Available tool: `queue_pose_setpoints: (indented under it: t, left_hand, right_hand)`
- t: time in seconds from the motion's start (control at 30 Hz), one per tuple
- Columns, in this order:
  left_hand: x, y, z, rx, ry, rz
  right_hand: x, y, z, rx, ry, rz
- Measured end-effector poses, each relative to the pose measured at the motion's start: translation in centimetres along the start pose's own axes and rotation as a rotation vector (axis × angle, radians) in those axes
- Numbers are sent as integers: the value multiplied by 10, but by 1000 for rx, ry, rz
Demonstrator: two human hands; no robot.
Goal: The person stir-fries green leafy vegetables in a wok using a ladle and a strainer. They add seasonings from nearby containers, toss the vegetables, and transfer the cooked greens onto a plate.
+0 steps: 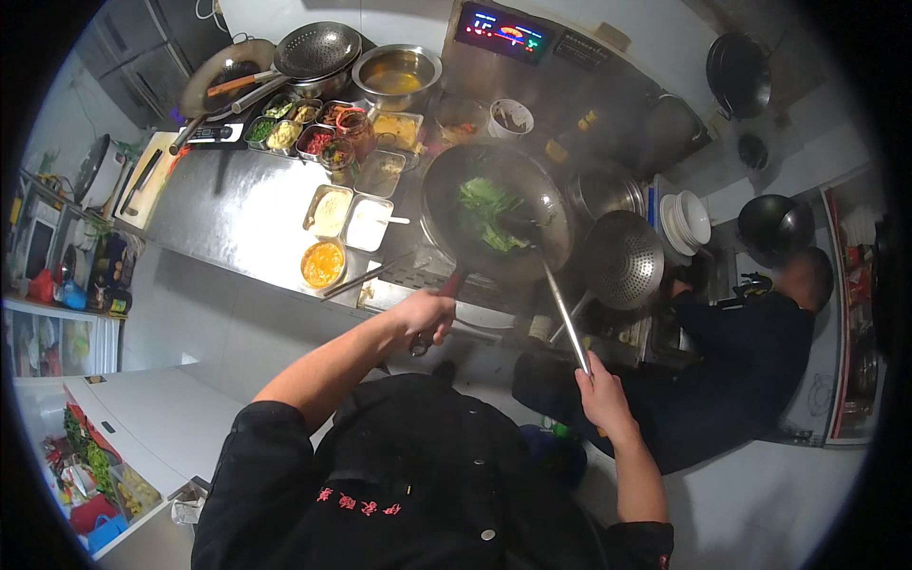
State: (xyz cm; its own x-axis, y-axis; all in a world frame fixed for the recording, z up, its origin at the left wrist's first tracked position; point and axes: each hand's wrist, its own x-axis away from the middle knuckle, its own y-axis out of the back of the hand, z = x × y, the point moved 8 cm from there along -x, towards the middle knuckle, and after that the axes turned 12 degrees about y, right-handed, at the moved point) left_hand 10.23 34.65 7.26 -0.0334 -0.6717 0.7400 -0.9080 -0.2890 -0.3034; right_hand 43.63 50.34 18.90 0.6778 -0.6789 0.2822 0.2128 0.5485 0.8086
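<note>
My left hand (429, 318) grips the dark red handle (452, 283) of a large wok (445, 206) over the stove. Green leafy vegetables (490, 206) lie in the wok, with a little haze around it. In my right hand (602, 392) is the long metal handle of a cooking ladle (559, 299), which slants up into the wok. The ladle's head is hard to make out against the dark wok and the greens.
A perforated strainer (623, 260) and stacked white bowls (687, 219) stand right of the wok. To the left are a tub of orange sauce (323, 264), trays of seasonings (330, 209) and a steel basin (397, 75). Another person (741, 356) bends close on my right.
</note>
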Motion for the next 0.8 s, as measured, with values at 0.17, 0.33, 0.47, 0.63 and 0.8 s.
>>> queue_pose_setpoints:
  t: [0.17,0.33,0.47,0.63,0.8]
  left_hand:
    - [-12,-20,22,-337,127,-257]
    - [-5,-17,10,-202,-92,-246]
    - [-14,-8,24,106,70,24]
    - [-11,-3,48,195,29,0]
    - [-15,-4,45,173,8,21]
  right_hand:
    - [-31,-59,-17,-418,-388,-199]
    - [-85,-156,58,-1869,-419,304]
    - [-94,-142,72,-2121,-441,386]
    - [-76,-125,57,-1755,-455,279]
    - [-72,-113,47,-1547,-532,112]
